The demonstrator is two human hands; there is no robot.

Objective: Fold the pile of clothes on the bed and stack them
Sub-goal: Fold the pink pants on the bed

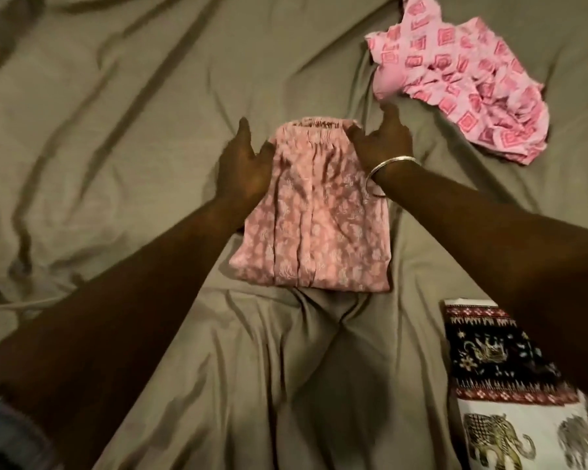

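A folded pink garment point(314, 225) with a pale floral print and an elastic waistband at its far end lies in the middle of the bed. My left hand point(243, 166) rests against its left far corner, fingers straight. My right hand point(384, 139), with a silver bangle on the wrist, touches the right end of the waistband with spread fingers. A crumpled pink garment point(462, 79) with darker square prints lies unfolded at the far right. A folded cloth point(499, 385) with elephant prints in black, red and white lies at the near right, partly under my right forearm.
A wrinkled olive-grey bedsheet point(116, 147) covers the whole bed, with deep creases on the left and in front of the folded garment. A bluish patterned bit of cloth point(4, 432) shows at the bottom left corner.
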